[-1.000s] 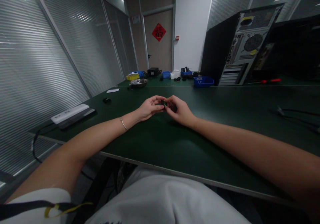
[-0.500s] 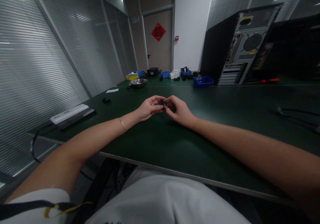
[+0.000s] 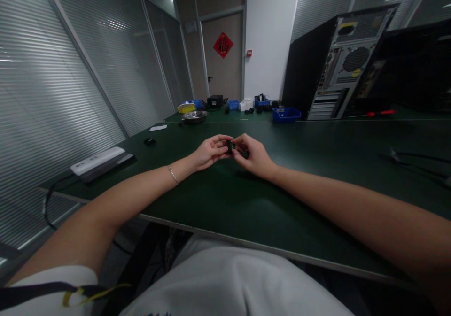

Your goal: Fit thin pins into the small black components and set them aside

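Between my two hands, above the dark green tabletop (image 3: pixel 225 198), is a small black part with a green patch (image 3: pixel 229 147); its kind is too small to make out. My left hand (image 3: pixel 210 153) grips it from the left between thumb and fingers. From the right, my right hand (image 3: pixel 254 156) pinches at its edge with thumb and forefinger, the other fingers curled. The fingertips cover much of the part.
A white and black device (image 3: pixel 100 162) with a cable lies at the left. Farther back are a metal bowl (image 3: pixel 195 117), a blue bin (image 3: pixel 286 114), a yellow bin (image 3: pixel 186 107) and a computer tower (image 3: pixel 317 67). A small black object (image 3: pixel 150 142) lies left of my hands.
My left thumb has drawn back slightly, and more of the small black part shows between the hands. The arms stay almost where they were.
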Demonstrator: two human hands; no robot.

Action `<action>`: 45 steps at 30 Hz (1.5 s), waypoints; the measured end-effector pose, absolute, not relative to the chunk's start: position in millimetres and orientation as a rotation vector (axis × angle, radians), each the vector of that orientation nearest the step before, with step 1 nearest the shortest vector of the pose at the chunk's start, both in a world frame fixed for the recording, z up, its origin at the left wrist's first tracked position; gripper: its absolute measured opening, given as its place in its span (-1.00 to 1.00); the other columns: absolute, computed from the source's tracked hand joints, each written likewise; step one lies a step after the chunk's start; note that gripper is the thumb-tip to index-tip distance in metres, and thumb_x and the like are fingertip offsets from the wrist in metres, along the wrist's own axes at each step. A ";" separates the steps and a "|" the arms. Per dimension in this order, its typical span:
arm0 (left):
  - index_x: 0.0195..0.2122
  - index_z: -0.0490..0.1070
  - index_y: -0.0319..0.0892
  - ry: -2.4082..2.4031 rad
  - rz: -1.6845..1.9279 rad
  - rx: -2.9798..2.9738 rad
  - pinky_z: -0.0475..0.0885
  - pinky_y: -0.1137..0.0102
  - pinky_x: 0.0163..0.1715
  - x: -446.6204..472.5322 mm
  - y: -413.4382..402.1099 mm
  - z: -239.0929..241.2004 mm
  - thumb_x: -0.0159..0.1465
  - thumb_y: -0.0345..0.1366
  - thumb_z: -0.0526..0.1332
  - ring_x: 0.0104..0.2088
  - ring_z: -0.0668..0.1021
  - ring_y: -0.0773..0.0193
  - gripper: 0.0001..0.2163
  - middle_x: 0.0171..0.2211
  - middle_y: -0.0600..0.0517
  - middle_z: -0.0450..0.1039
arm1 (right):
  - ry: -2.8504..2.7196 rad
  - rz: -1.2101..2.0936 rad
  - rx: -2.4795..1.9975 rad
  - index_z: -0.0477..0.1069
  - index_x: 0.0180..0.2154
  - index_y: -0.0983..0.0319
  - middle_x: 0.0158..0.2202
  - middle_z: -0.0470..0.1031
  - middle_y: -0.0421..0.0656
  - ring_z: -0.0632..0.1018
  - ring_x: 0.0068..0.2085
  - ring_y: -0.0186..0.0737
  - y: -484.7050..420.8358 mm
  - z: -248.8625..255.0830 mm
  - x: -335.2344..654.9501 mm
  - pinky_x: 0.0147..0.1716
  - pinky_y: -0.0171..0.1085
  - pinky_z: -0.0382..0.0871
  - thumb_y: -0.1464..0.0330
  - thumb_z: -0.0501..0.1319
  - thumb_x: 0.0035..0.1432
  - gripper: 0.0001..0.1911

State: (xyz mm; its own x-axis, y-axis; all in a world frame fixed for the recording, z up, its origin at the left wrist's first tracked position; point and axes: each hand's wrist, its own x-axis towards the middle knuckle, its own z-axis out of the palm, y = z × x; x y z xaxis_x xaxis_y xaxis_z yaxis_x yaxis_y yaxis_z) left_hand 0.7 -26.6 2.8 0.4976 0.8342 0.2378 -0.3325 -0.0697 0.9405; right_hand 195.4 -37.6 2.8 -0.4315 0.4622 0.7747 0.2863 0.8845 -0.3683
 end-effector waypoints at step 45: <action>-0.13 0.36 -0.23 0.587 1.077 1.425 0.45 0.28 -0.14 1.1 -31.9 7.7 0.10 -0.46 0.30 -0.19 0.54 0.24 -0.70 -0.14 -0.05 0.42 | -2.116 0.173 -0.596 0.26 -0.20 0.22 -0.33 0.34 -0.15 0.39 -0.34 -0.27 -38.5 2.5 193.4 -0.36 -0.30 0.28 0.46 0.13 0.07 -0.80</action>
State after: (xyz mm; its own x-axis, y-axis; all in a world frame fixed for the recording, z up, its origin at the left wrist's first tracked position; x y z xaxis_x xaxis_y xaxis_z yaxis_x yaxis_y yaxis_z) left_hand 1.1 -31.9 7.7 0.4448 0.8543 0.2689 -0.2366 -0.1775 0.9553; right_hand 193.4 -38.5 2.5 -0.4761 0.4764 0.7392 0.3499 0.8738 -0.3378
